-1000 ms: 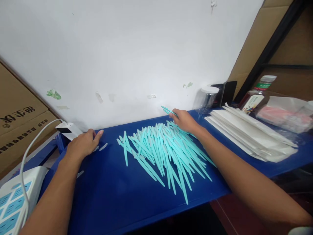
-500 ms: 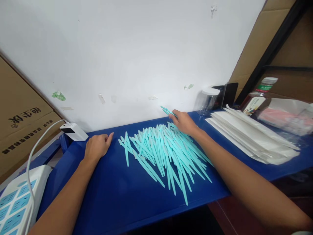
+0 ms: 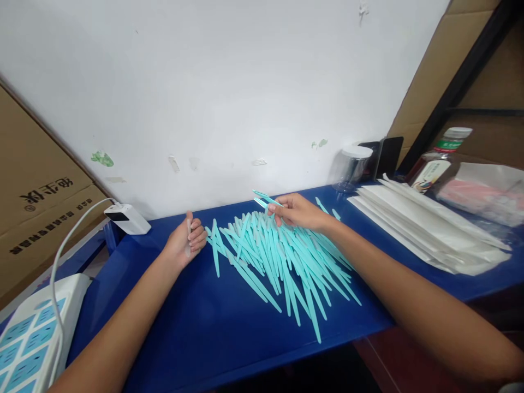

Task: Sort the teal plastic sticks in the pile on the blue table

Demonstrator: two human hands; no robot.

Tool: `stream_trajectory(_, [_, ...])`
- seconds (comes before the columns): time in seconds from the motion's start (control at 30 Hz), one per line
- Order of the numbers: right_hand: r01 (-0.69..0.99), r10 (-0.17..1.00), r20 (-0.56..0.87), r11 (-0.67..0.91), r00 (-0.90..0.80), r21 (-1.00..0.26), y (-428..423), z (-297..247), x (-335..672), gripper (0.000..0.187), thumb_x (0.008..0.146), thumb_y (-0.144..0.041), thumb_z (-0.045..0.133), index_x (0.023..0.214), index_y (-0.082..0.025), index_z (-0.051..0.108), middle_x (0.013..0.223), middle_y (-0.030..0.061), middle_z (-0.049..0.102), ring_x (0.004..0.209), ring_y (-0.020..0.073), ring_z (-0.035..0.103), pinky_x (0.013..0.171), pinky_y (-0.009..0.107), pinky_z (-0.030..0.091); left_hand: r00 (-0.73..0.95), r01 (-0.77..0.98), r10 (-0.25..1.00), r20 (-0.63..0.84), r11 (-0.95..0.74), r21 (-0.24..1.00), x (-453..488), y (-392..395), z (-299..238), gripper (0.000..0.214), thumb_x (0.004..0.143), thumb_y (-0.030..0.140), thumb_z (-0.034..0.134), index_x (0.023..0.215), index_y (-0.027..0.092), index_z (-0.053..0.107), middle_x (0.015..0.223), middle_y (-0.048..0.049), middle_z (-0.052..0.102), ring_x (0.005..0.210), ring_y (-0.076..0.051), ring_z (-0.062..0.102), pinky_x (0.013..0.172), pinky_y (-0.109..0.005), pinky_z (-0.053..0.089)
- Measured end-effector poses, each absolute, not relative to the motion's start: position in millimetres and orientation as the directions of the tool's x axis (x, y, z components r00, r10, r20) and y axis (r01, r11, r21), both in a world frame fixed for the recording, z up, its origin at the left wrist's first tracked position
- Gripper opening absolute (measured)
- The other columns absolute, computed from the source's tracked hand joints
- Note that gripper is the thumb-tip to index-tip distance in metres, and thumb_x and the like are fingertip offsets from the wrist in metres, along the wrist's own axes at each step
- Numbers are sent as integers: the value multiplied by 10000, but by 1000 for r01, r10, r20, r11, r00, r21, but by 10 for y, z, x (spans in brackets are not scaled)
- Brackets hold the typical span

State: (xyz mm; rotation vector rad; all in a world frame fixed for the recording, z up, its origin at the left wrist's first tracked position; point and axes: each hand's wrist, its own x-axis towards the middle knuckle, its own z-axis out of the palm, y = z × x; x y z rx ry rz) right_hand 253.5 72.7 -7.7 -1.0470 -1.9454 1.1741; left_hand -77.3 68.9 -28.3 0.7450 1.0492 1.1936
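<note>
In my right hand (image 3: 301, 212) are a couple of slim turquoise eyebrow razors (image 3: 263, 197), pinched near the fingertips and pointing left. That hand is over the back of a spread heap of similar turquoise razors (image 3: 282, 256), many with greyish ends toward the wall. My left hand (image 3: 184, 237) is to the left of the heap, palm turned up and fingers curled. Across its palm lies a thin, pale translucent strip (image 3: 188, 243); its exact kind cannot be made out.
White paper-like bags (image 3: 426, 229) are stacked on the right of the blue table (image 3: 184, 322). Behind them stand a lidded clear jar (image 3: 352, 169) and a bottle (image 3: 438, 158). At left are a white device with a cable (image 3: 127, 218) and a power strip (image 3: 39, 327).
My right hand has shifted left and lower with the razors. My left hand has moved right and turned over, its palm now showing the pale strip. Loose razors now show behind my right wrist.
</note>
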Motion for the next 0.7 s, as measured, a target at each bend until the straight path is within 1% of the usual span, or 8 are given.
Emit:
stream_trajectory(0.03, [281,860,102,273,-500,-920,697,-67,2510,474,989,-640,589,933,-175,661,739,29,712,462,93,409,467,247,325,121,-503,946,-300,318,803,-759,658,-269,473,1119,365,327,671,224,379,453,65,271,336,-94,245,322,-202,173])
stream_trajectory(0.1, [262,861,88,248,-501,-933,651,-57,2460,445,997,-623,591,887,-192,602,740,24,709,465,87,404,463,243,320,222,-653,903,-367,417,632,-752,613,-253,417,1119,298,290,724,220,398,485,58,325,328,-95,308,296,-191,232])
stream_trajectory(0.13, [262,868,76,229,-490,-937,636,-55,2436,426,1006,-605,588,876,-199,574,729,18,698,473,87,400,469,241,320,242,-689,889,-388,439,576,-752,599,-249,397,1116,287,276,750,217,411,505,53,351,327,-95,334,287,-190,255])
stream_trajectory(0.2, [268,889,51,191,-455,-944,615,-53,2393,363,1028,-537,578,882,-205,550,708,4,670,494,91,400,489,241,329,251,-720,872,-421,459,521,-749,585,-243,370,1107,276,250,793,209,434,539,47,380,325,-95,366,273,-193,283])
stream_trajectory(0.37, [289,906,39,176,-422,-941,594,-53,2337,143,996,-295,571,893,-200,598,730,9,662,541,113,438,517,263,349,264,-735,844,-466,489,469,-715,578,-226,304,1065,291,268,878,176,478,614,33,423,322,-79,396,237,-175,279])
stream_trajectory(0.53, [266,905,53,180,-423,-947,601,-88,2331,115,975,-285,560,922,-198,614,730,15,661,556,119,456,524,271,344,307,-708,832,-462,524,474,-705,564,-223,220,1017,257,334,914,155,500,637,42,418,291,-46,318,220,-161,210])
stream_trajectory(0.63, [271,901,61,194,-431,-943,614,-113,2337,123,980,-278,544,921,-196,613,744,18,663,558,117,454,527,269,347,263,-692,847,-463,500,521,-699,561,-213,121,953,225,401,908,166,498,655,17,443,337,-77,359,243,-189,252])
stream_trajectory(0.7, [277,901,54,188,-431,-942,616,-115,2338,122,981,-279,543,929,-197,617,750,16,667,547,113,440,523,270,344,197,-701,874,-444,442,560,-685,561,-199,76,884,181,444,926,164,505,712,-36,521,410,-109,446,289,-209,334])
